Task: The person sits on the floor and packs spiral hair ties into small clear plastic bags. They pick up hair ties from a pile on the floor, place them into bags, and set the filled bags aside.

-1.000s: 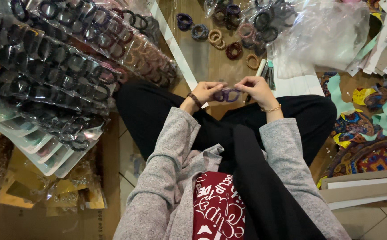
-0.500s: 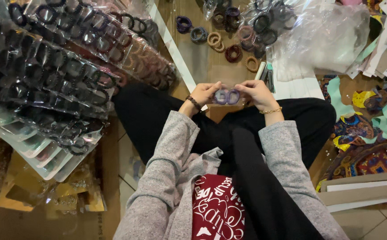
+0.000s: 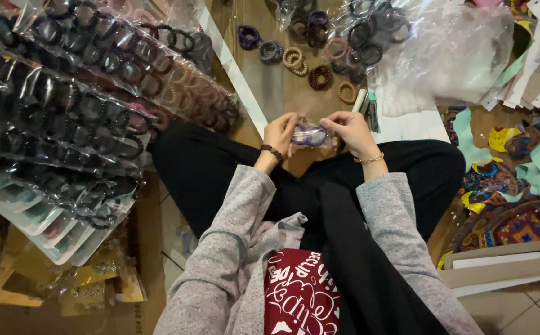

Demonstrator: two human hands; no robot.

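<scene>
My left hand (image 3: pixel 280 133) and my right hand (image 3: pixel 352 130) are raised together over my crossed legs. Between them they pinch a small clear plastic bag holding purple spiral hair ties (image 3: pixel 310 134), which looks bunched and tilted. Each hand grips one side of the bag. A dark bead bracelet sits on my left wrist and a thin gold one on my right.
Loose spiral hair ties (image 3: pixel 294 58) in blue, tan and dark red lie on the brown floor ahead. Packed cards of hair ties (image 3: pixel 90 93) pile up at my left. Clear bags (image 3: pixel 443 43) and white card strips (image 3: pixel 406 115) lie at the right, beside patterned cloth (image 3: pixel 512 211).
The two purple hair ties, earlier held flat and side by side, are now bunched inside the clear bag. Both hands have risen slightly and shifted a little left.
</scene>
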